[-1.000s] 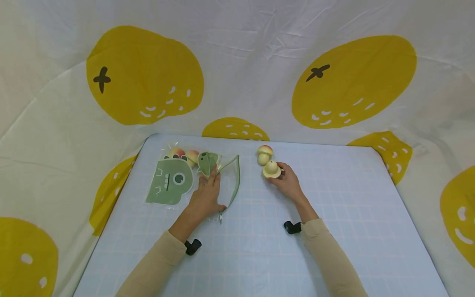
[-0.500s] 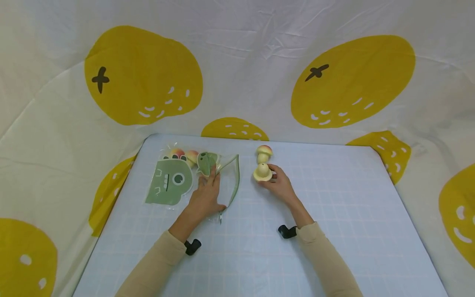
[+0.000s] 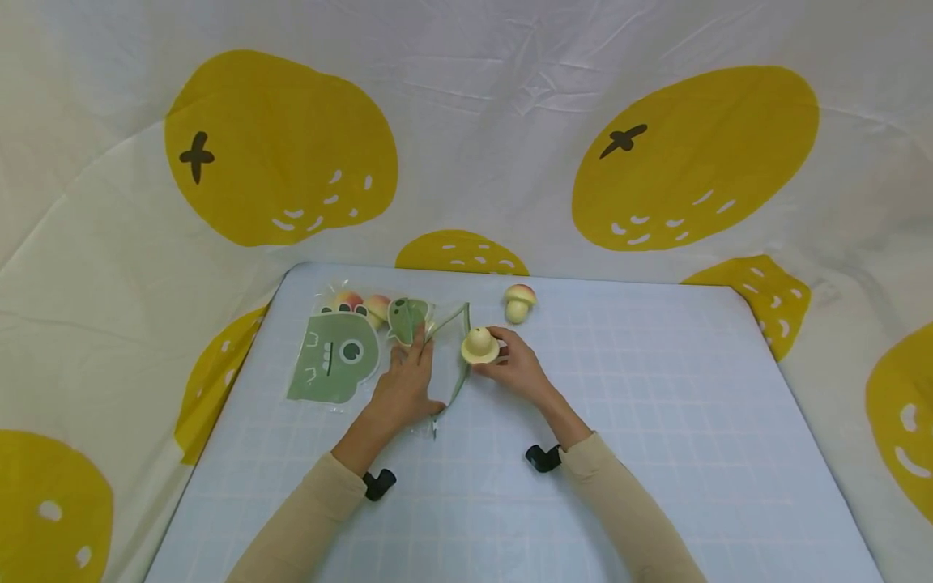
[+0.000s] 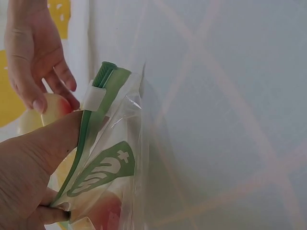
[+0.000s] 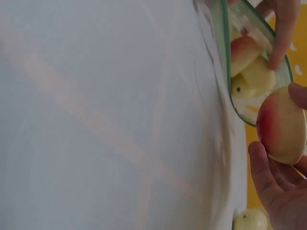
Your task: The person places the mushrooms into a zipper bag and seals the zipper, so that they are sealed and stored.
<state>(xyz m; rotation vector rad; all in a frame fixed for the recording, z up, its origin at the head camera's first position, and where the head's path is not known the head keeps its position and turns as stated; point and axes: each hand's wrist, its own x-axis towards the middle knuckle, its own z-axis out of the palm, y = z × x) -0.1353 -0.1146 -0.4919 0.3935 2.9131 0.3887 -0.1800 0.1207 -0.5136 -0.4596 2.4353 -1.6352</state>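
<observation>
My right hand (image 3: pixel 513 368) grips a toy mushroom (image 3: pixel 479 346) by its cap, stem up, at the mouth of a clear zip bag (image 3: pixel 331 360) printed with a green dinosaur. The held mushroom's reddish cap (image 5: pixel 280 127) shows beside the green zip rim (image 5: pixel 288 72) in the right wrist view. With fingers and thumb spread, my left hand (image 3: pixel 404 385) keeps the mouth apart; its thumb (image 4: pixel 64 134) lies behind the green zip strip (image 4: pixel 82 143) with its white slider (image 4: pixel 94 97). Toy mushrooms (image 5: pixel 256 76) lie inside the bag.
Another toy mushroom (image 3: pixel 519 303) stands on the table's far part, right of the bag. The table (image 3: pixel 656 453) has a pale blue checked cover. Behind it hangs a white cloth (image 3: pixel 481 121) with yellow fruit prints.
My right hand has moved left with the toy mushroom, from beside the standing mushroom to the bag's mouth. The left hand and the bag have stayed in place.
</observation>
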